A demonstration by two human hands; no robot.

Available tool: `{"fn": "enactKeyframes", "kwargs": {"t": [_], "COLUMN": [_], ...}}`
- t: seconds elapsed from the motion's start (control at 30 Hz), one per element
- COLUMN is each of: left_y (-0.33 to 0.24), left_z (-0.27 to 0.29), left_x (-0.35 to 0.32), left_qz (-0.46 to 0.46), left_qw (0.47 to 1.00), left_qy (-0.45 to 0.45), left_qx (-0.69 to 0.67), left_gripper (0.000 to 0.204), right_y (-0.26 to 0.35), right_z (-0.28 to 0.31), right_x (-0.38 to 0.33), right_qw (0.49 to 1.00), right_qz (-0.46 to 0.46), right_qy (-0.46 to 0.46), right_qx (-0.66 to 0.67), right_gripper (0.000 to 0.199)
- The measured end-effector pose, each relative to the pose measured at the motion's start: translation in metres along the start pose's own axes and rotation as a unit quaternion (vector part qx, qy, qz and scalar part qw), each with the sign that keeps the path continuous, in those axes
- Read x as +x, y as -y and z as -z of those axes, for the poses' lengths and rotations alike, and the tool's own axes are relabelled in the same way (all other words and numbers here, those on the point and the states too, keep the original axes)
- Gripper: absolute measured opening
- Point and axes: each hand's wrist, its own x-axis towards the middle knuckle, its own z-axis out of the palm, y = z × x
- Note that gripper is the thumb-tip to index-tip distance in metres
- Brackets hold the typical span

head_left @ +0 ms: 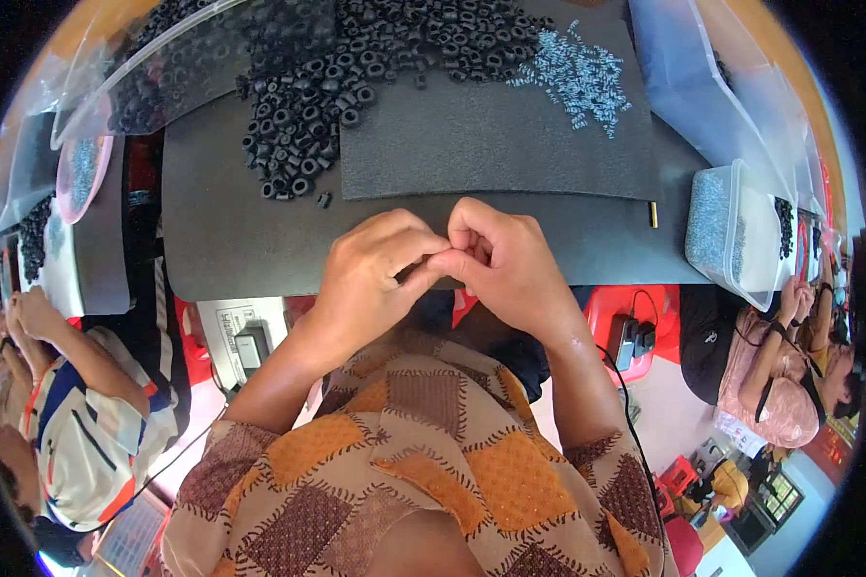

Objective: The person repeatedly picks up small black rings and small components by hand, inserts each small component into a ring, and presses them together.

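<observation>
My left hand (373,279) and my right hand (510,269) meet over the near edge of the dark table (250,245). Thumbs and index fingers on both are pinched, with the fingertips touching. Whatever is between them is too small or hidden to make out. Beyond my left hand spreads a heap of small black hollow plastic pieces (308,125), some strayed onto a dark grey foam mat (491,144). A loose pile of tiny pale-blue coil springs (577,77) lies on the mat's far right part.
A clear plastic bin (154,72) stands at the far left, another bin (693,77) at the far right. A clear tub (717,226) of pale-blue pieces sits at the right edge. A small brass-coloured pin (653,214) lies near the mat's corner. People work on both sides.
</observation>
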Motion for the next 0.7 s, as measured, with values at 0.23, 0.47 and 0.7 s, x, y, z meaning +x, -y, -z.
{"fn": "enactKeyframes", "kwargs": {"t": [0.23,0.47,0.7], "left_y": [-0.0005,-0.0011,-0.0046], "left_z": [0.0018,0.0014,0.0018], "left_x": [0.0002,0.0036,0.0061], "left_qz": [0.003,-0.001,0.007], "left_qw": [1.0,1.0,1.0], "left_qy": [0.013,0.015,0.021], "left_qx": [0.008,0.016,0.009], "left_gripper": [0.015,0.014,0.015], "right_y": [0.0042,0.006,0.008], "right_z": [-0.0006,0.004,0.0063], "right_x": [0.0001,0.002,0.0013], "right_qw": [0.999,0.999,0.999], "right_qz": [-0.02,-0.007,-0.011], "right_qy": [0.006,0.017,0.022], "right_qx": [-0.024,-0.045,-0.049], "right_gripper": [0.029,0.026,0.027]}}
